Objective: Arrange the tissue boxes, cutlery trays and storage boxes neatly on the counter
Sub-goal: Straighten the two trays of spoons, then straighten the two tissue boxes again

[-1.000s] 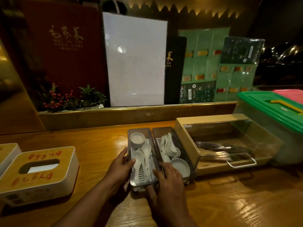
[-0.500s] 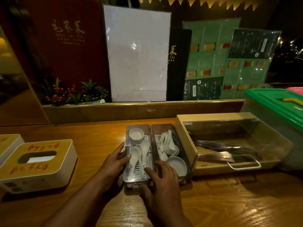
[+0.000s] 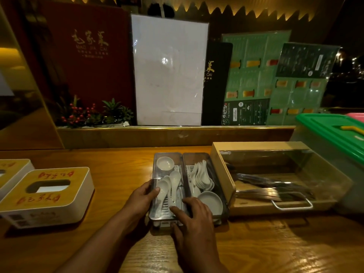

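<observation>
Two narrow clear-lidded cutlery trays with white spoons and small dishes stand side by side on the wooden counter (image 3: 118,160). My left hand (image 3: 142,196) grips the left edge of the left cutlery tray (image 3: 167,158). My right hand (image 3: 194,215) presses on that tray's near end, beside the right cutlery tray (image 3: 197,158). To the right sits a wooden cutlery box (image 3: 262,146) with a clear lid and metal utensils inside. A white tissue box (image 3: 49,194) with a wood-coloured top lies at the left, with a second tissue box (image 3: 13,170) beside it at the frame edge.
A green-lidded storage box (image 3: 332,131) stands at the far right, with a pink lid (image 3: 356,116) behind it. A raised ledge (image 3: 177,134) at the counter's back carries upright menus, a white board (image 3: 169,69) and a small plant with red berries (image 3: 92,113).
The left cutlery tray has straightened and closed up against the right tray. Both hands stay on it, and the view has shifted slightly.
</observation>
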A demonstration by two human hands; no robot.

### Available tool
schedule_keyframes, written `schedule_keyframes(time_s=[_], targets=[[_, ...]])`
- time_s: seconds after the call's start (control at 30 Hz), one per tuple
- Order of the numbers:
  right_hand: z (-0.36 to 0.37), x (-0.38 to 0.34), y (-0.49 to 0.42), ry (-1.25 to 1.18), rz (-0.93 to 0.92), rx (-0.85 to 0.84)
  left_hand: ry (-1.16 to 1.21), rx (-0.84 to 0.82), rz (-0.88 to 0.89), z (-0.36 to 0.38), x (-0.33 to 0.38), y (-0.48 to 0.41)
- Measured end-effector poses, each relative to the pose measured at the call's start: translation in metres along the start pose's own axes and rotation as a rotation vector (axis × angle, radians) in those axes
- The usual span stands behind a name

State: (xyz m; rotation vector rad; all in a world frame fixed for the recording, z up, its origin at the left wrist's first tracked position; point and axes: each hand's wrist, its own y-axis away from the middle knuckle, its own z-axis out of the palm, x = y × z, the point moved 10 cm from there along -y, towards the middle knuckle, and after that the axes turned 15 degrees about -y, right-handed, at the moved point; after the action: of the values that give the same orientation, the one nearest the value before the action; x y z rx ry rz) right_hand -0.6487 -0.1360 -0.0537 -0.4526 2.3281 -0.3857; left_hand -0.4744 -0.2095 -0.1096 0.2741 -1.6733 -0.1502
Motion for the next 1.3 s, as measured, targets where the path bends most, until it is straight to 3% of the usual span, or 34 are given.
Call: schedule_keyframes(time_s=[0.43,0.6,0.67,0.77,0.9,1.1,1.2,1.3], targets=[[-0.002,0.002,0.000,-0.051,0.023,0.016,0.037,-0.063,-0.041,0.001,-0.018,-0.006],[-0.003,-0.005,-0.002,-0.060,0.023,0.018,-0.059,0.048,0.009,-0.021,0.003,0.014],[0.000,-0.020,-0.004,-0.103,0.016,0.065,-0.150,0.078,0.064,-0.043,0.019,0.030],[0.024,-0.061,-0.013,-0.178,-0.030,0.085,-0.473,0.112,0.282,-0.085,0.055,0.057],[0.093,-0.132,-0.033,-0.200,-0.087,-0.068,-0.860,0.202,0.525,-0.160,0.089,0.092],[0.181,-0.207,-0.061,-0.055,-0.077,-0.212,-1.006,0.420,0.510,-0.283,0.075,0.114],[0.191,-0.211,-0.070,0.053,-0.047,-0.163,-0.983,0.520,0.438,-0.335,0.062,0.121],[0.185,-0.201,-0.076,0.097,-0.018,-0.119,-0.942,0.485,0.390,-0.359,0.050,0.116]])
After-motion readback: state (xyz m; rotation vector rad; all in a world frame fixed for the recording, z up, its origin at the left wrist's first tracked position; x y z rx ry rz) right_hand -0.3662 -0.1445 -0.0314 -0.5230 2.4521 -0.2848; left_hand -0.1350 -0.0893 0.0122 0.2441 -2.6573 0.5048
